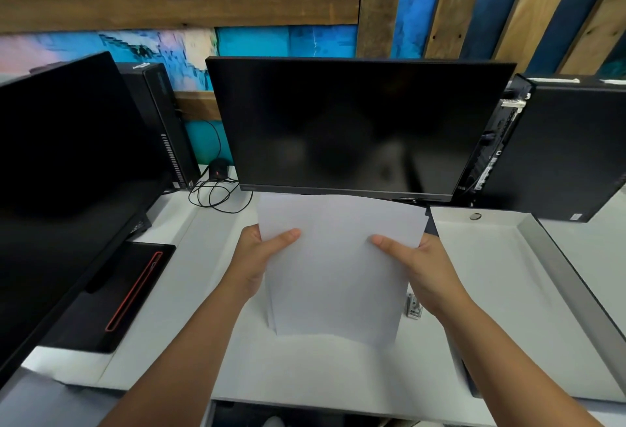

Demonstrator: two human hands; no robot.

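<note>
Holding a thin stack of white paper (pixel 338 267) in the middle of the frame, the left hand (pixel 252 259) grips its left edge and the right hand (pixel 423 267) grips its right edge. Each thumb lies flat on the front sheet, while the other fingers (pixel 249 240) curl behind the stack and are mostly hidden. The stack holds more than one sheet, since offset edges show at its lower left and upper right corners, but the exact number cannot be told.

The stack's long axis runs from the lower part of the frame to the upper part, leaning slightly to the right at the bottom. Its top short edge points toward the centre monitor (pixel 355 125) and overlaps that monitor's lower bezel. Its bottom edge is low over the white worktop (pixel 305 369); whether it touches there is too blurred to tell.

Two dark monitors are in view, the centre one and a second monitor (pixel 67 172) at the left of the frame. There are also two black computer cases: one case (pixel 162 121) in the upper left between the monitors, and another case (pixel 569 148) at the right. One black mouse (pixel 219 169) sits with its coiled cable (pixel 216 199) just left of the centre monitor. One shallow white tray (pixel 569 287) lies at the right, and one small silver object (pixel 414 308) sits just beside the right wrist.
</note>
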